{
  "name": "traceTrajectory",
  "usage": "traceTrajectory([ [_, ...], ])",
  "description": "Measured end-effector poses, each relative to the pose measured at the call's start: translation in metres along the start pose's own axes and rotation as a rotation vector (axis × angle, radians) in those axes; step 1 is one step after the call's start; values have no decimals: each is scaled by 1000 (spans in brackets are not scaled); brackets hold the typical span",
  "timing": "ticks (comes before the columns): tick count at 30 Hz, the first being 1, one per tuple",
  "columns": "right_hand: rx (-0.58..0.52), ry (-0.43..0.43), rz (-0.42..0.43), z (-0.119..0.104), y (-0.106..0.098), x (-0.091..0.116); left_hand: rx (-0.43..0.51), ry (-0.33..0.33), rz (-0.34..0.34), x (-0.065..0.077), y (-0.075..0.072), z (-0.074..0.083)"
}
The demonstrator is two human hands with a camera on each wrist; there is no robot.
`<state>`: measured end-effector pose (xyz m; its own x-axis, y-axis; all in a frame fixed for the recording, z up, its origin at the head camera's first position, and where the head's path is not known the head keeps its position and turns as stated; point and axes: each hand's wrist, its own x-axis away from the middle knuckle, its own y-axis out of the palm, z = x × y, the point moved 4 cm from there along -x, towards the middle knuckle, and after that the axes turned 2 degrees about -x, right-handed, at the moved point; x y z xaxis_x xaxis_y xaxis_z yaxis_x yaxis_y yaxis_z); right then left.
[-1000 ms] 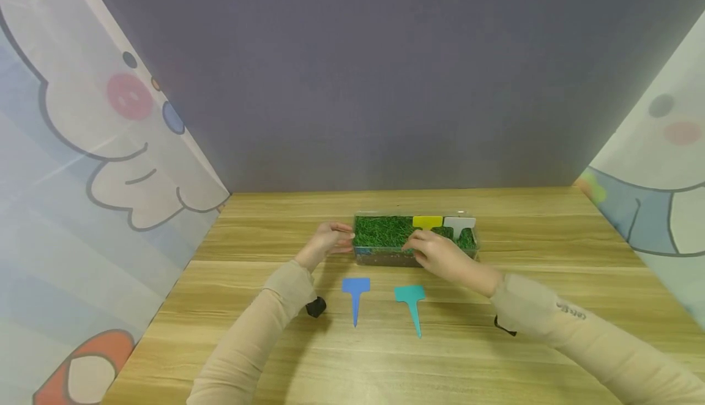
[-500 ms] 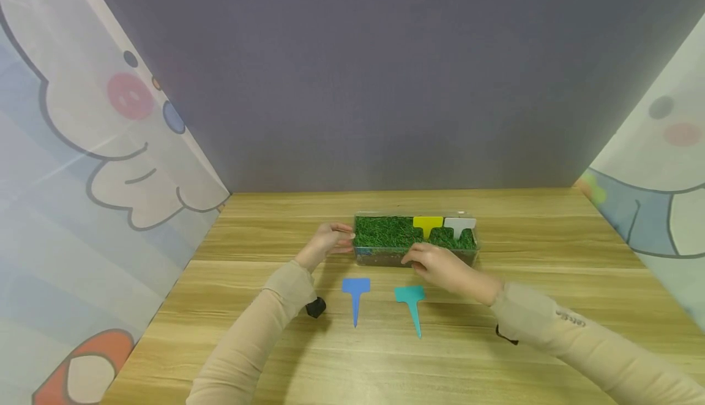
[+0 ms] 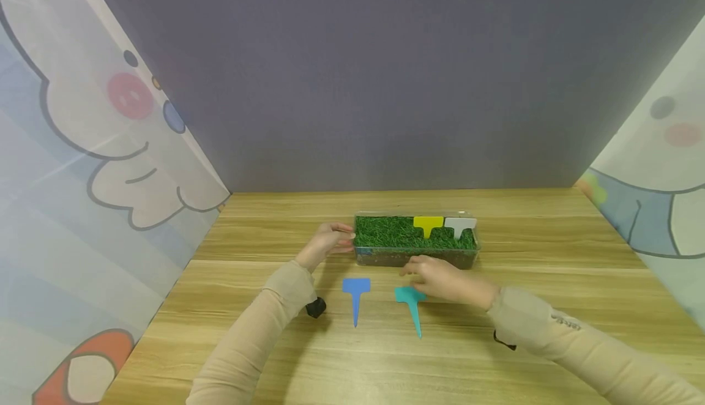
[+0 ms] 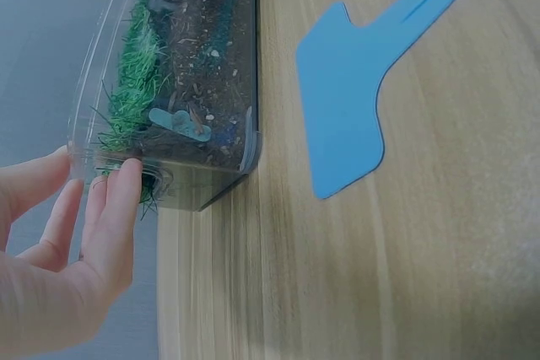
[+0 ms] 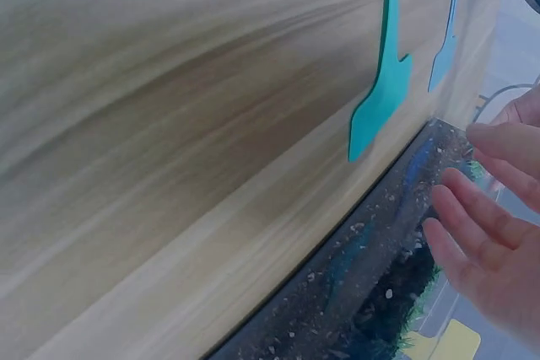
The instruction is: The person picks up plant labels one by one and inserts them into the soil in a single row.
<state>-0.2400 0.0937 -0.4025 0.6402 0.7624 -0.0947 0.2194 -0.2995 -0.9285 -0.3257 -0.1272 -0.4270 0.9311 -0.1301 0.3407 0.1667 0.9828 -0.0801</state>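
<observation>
Well, the right hand (image 3: 435, 278) has nothing in its grip: its fingers are loose and spread a little apart, just beyond the near side of the clear box (image 3: 385, 260) and hovering by the far, wide end of the teal marker (image 3: 412, 300). The left hand (image 3: 327, 244) holds its grip fairly wide at the box's left end, thumb and fingertips seeming to rest against the rim there, lightly, as if to steady it.

Between those hands stretches the box, filled with dark soil under green grass (image 3: 382, 232). A yellow marker (image 3: 428, 224) stands upright in it right of the middle, and a white marker (image 3: 459, 224) stands just beside that one, farther right. Nearer, on the wooden counter (image 3: 352, 368), the teal marker lies flat with its point toward the near side; the blue marker (image 3: 356, 286) lies likewise to its left, well apart from it.

I'd judge this a gap between placements, two markers planted and two waiting, with the empty hand probably turning to the teal one. Picking it up would call for lowering the fingertips to its wide head and pinching an edge off the counter; being thin and flat, it could slide before it lifts.
</observation>
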Motion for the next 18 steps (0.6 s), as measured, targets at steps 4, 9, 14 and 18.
traceTrajectory([
  [4,0,4,-23,0,3,1,0,1,7,0,0,0],
  [9,-35,16,-58,0,7,2,3,-4,12,0,1,0],
  [14,-87,57,-108,2,13,3,-3,5,7,1,1,0],
  [18,-90,86,-152,3,16,3,-18,10,10,2,0,1],
])
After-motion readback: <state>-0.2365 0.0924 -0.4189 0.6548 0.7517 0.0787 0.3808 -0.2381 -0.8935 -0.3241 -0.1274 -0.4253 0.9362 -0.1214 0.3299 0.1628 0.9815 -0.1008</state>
